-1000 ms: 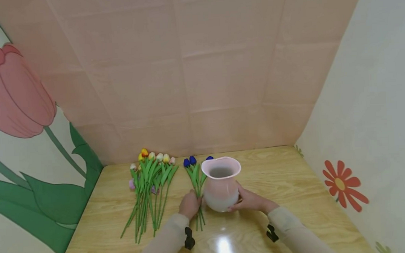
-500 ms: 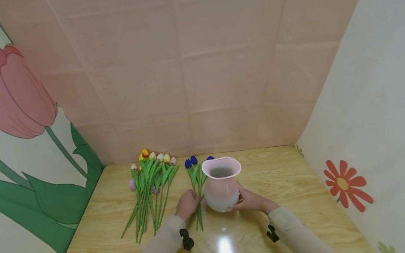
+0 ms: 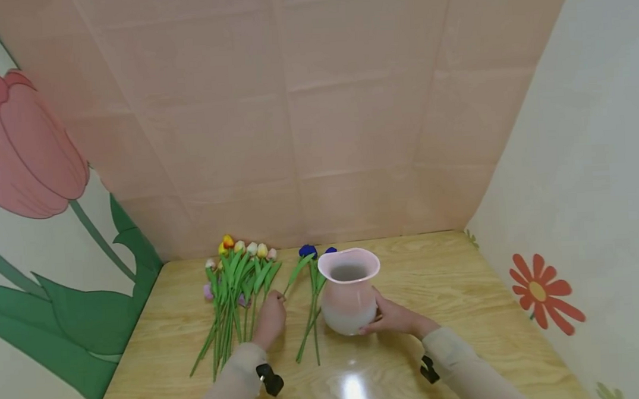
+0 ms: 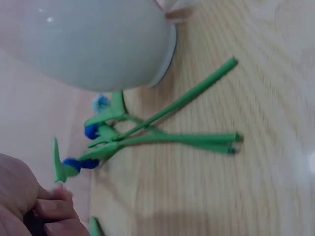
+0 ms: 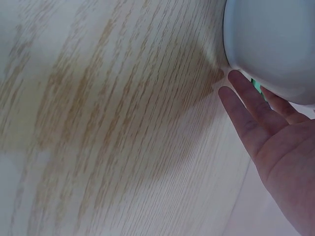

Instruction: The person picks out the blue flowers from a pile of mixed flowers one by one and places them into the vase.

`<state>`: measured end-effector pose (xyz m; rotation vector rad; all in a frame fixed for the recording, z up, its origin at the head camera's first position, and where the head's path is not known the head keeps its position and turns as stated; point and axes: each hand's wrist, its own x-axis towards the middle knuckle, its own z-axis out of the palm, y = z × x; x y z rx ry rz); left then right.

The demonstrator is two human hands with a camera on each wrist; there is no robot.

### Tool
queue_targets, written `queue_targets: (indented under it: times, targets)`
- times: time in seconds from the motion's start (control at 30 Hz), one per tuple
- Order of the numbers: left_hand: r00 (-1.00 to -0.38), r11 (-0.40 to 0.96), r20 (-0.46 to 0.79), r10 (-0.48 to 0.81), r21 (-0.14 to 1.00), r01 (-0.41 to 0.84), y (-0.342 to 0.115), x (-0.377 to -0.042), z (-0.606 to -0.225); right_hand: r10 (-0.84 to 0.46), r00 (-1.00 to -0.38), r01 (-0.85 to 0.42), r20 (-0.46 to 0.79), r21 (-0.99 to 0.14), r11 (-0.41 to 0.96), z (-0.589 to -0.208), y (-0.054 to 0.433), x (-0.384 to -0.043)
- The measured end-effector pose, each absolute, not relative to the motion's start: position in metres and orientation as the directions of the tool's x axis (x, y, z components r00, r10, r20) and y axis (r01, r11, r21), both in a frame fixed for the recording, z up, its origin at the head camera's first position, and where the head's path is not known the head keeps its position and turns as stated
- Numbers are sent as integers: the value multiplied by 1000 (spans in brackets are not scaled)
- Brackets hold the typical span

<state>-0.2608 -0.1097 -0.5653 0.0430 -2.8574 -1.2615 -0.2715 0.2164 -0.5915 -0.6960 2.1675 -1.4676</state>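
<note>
A pink-to-white vase [image 3: 347,296] with a flared, wavy rim stands upright on the table. My right hand [image 3: 394,316] holds its lower right side; in the right wrist view two fingers [image 5: 248,115] reach to its base. Left of the vase, several blue tulips [image 3: 307,251] lie with green stems [image 3: 310,328] crossed. My left hand [image 3: 270,320] is left of these stems and pinches a narrow green leaf [image 3: 297,273] near the blue heads. In the left wrist view its fingertips [image 4: 59,189] meet the leaf; the hand covers part of it.
A bundle of tulips [image 3: 238,292] with yellow, orange, white, pink and purple heads lies at the left, close to my left forearm. The wooden table [image 3: 435,266] ends at a pink back wall covering [image 3: 349,133]. A printed wall stands on each side.
My left hand has left the blue tulips' stems and moved left, drawing a leaf with it. The blue heads have bunched together and a stem now slants. The right hand and vase have stayed put.
</note>
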Motion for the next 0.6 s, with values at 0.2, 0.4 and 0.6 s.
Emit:
queue_targets:
  times: [0.2, 0.4, 0.6]
  targets:
    - [-988, 644, 144, -57, 762, 74, -111, -261, -550, -622, -779, -162, -75, -935, 316, -590, 217, -270]
    - [-952, 499, 281, -122, 846, 186, -104, -258, -529, -625, -779, -183, -55, -933, 311, -590, 216, -271]
    - [-880, 433, 466, -93, 815, 386, -93, -251, -504, -627, -777, -184, -57, -932, 313, -592, 217, -273]
